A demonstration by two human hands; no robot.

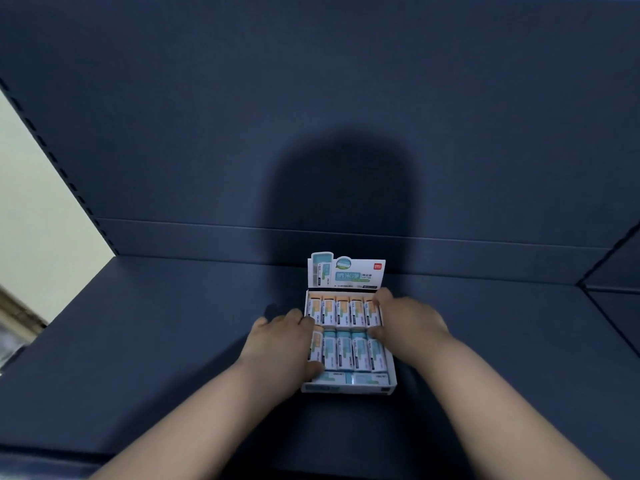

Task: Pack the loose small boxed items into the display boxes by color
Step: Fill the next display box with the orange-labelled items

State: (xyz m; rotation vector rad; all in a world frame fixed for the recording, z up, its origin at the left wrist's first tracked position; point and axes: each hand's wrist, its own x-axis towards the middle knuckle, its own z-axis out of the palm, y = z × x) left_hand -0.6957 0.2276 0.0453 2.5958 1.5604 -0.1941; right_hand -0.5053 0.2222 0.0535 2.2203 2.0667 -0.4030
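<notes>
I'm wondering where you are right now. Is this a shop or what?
Probably a shop, at a shelf being stocked. There is a dark metal shelf with a slotted upright on its left. On it stands a cardboard display box with a printed header card, full of small boxed items in rows.

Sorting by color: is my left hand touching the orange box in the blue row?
Touching. Head view: left hand pinches the orange box by its ends.
</notes>
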